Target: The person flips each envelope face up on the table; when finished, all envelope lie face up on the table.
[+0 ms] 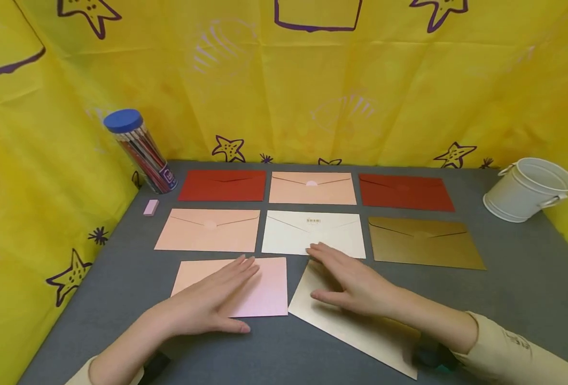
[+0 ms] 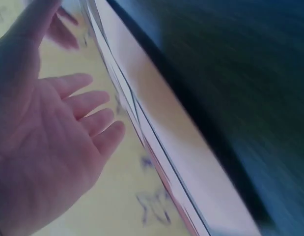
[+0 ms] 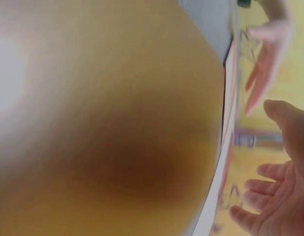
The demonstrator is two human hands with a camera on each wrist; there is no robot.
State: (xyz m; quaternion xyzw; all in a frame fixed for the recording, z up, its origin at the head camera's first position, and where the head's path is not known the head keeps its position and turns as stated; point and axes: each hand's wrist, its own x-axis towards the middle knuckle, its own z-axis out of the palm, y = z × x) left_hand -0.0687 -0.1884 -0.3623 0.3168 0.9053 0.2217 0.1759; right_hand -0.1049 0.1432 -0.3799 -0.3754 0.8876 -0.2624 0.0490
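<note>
My left hand (image 1: 211, 302) hovers palm down over a pink envelope (image 1: 269, 289) in the front row, fingers extended and thumb spread. Its palm shows bare in the left wrist view, with nothing between the relaxed fingers. Over a slanted gold envelope (image 1: 356, 334) at the front right, my right hand (image 1: 356, 278) is held with thumb apart and fingers extended. Those fingertips overlap the lower edge of a white envelope (image 1: 288, 235) in the head view. The gold envelope fills much of the right wrist view, under the empty right hand (image 3: 284, 191).
Behind lie peach envelopes (image 1: 207, 232) (image 1: 312, 192), red envelopes (image 1: 223, 187) (image 1: 404, 192) and a darker gold envelope (image 1: 425, 243). A blue-lidded tub of pencils (image 1: 141, 152) and a small pink eraser (image 1: 151, 207) stand left; a white bucket (image 1: 524, 192) is right. Yellow cloth (image 1: 284, 80) surrounds the grey table.
</note>
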